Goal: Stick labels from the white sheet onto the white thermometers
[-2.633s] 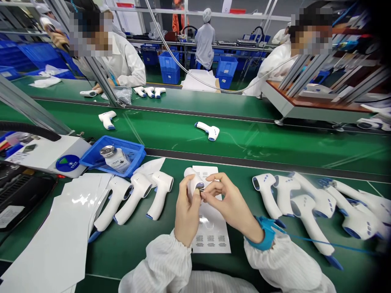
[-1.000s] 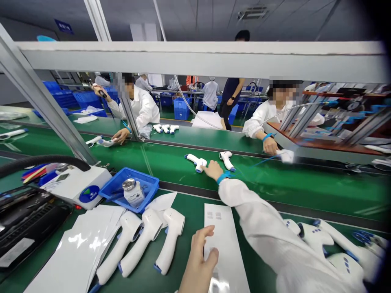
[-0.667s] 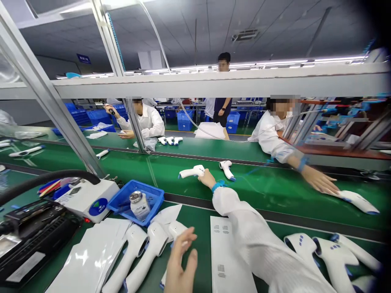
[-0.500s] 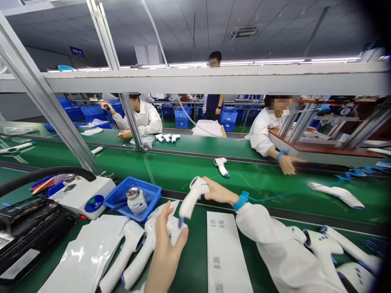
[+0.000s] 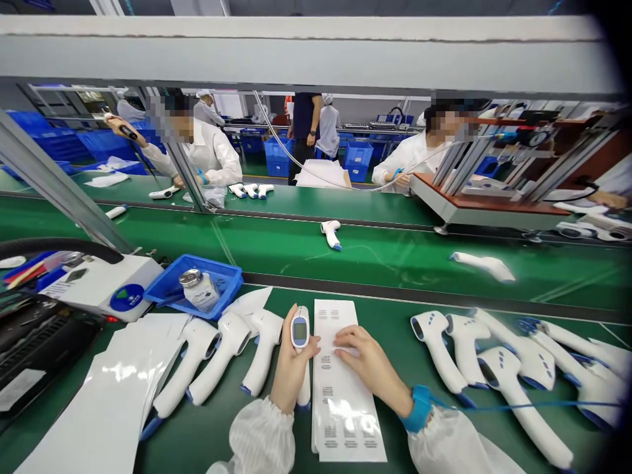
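My left hand [image 5: 291, 368] is wrapped round a white infrared thermometer gun [image 5: 300, 328]; its small grey display faces me and its handle hangs down below my fingers. My right hand [image 5: 368, 365] rests over a white sheet of printed labels [image 5: 348, 428], with thumb and fingertips close together at its surface. Whether a label is between those fingertips is too small to tell. The thumb of my left hand reaches the left edge of the same sheet. Left of my left hand lies another white thermometer gun [image 5: 264, 349]. A blue band circles my right wrist.
Several thermometer guns [image 5: 523, 408] lie at right. At left are glossy white sheets [image 5: 103, 395], a blue tray [image 5: 230, 289] holding a metal-capped bottle [image 5: 200, 289], and a white device [image 5: 113, 289]. Beyond runs a green conveyor [image 5: 276, 253] carrying thermometers; co-workers sit across it.
My right hand has let go of the thermometer and moved from above the conveyor's edge down to the label sheet. My left hand now holds a thermometer. The view has tilted down.
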The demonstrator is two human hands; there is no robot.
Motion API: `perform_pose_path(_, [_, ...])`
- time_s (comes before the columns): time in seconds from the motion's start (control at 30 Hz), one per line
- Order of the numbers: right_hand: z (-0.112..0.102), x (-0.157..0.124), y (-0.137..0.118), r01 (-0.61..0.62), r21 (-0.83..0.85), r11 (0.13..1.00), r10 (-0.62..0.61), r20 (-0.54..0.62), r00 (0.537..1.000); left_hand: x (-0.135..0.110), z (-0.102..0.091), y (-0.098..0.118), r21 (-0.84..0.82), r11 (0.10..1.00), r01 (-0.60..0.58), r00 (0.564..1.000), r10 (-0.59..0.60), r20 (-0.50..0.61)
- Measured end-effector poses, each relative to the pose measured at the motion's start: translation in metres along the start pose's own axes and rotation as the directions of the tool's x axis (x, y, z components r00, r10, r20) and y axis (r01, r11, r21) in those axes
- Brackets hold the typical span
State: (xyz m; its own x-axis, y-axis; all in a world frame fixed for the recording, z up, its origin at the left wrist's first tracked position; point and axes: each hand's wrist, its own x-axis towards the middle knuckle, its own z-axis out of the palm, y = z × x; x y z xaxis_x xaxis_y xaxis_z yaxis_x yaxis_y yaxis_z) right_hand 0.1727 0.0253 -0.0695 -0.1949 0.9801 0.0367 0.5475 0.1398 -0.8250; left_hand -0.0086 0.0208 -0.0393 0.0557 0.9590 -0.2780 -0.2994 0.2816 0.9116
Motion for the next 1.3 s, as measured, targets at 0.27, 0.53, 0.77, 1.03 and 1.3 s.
perform_pose_path(0.27, [0.023, -0.006, -0.003, 0.013, -0.093, 0.996, -0.016, -0.028, 0.999, 0.010, 0.000, -0.022, 0.059, 0.998, -0.011, 1.000, 0.012, -0.015])
perform_pose_path(0.53, [0.032, -0.002, -0.007, -0.059, -0.102, 0.993, 0.051, -0.078, 0.996, 0.014, 0.000, -0.027, 0.084, 0.994, -0.069, 0.998, 0.068, 0.009])
perform_pose_path(0.77, [0.030, 0.003, -0.012, -0.066, -0.107, 0.992, 0.062, -0.046, 0.997, 0.015, -0.002, -0.026, 0.081, 0.996, -0.044, 0.999, 0.043, 0.018])
perform_pose_path(1.03, [0.020, -0.013, -0.038, -0.081, 0.361, 0.929, 0.034, 0.136, 0.990, 0.004, 0.015, -0.006, 0.031, 0.994, -0.105, 0.994, 0.104, 0.021])
perform_pose_path(1.3, [-0.046, 0.130, 0.005, -0.461, 0.258, 0.849, 0.489, -0.052, 0.871, 0.010, 0.001, 0.001, 0.283, 0.957, -0.064, 0.989, 0.023, 0.144])
